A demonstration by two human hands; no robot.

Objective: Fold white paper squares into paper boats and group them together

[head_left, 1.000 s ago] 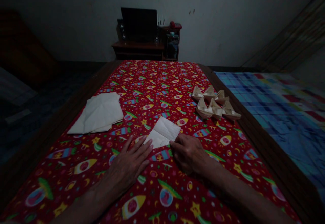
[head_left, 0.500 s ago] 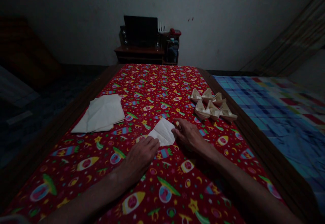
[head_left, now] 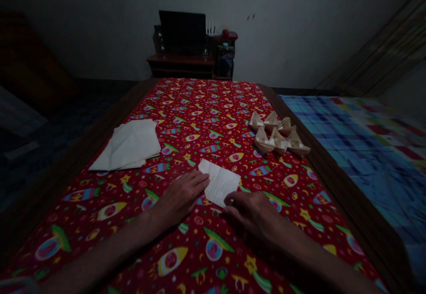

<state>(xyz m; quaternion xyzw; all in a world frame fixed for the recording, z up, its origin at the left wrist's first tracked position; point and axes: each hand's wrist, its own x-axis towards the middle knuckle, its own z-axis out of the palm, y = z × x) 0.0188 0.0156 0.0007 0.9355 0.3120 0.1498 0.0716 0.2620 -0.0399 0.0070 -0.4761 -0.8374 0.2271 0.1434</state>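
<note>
A small folded sheet of white paper (head_left: pixel 219 182) with visible creases lies on the red patterned cloth in front of me. At its left edge, my left hand (head_left: pixel 186 192) is closed on the paper, with the fingers together. My right hand (head_left: pixel 254 209) pinches the near right corner between thumb and fingers. Several folded paper boats (head_left: pixel 278 141) stand in two rows to the right, beyond my right hand. Off to the left is a loose stack of white paper sheets (head_left: pixel 128 145).
The red cloth (head_left: pixel 199 125) covers a long table with a dark brown border (head_left: pixel 306 143). Past its far end, a monitor (head_left: pixel 183 32) and a red telephone (head_left: pixel 229 34) stand on a wooden desk. A blue checked bedspread (head_left: pixel 353 152) lies to the right.
The folded paper has been turned on the cloth. My right hand has moved from its right side towards me, to the near corner. The left hand remains at the left edge.
</note>
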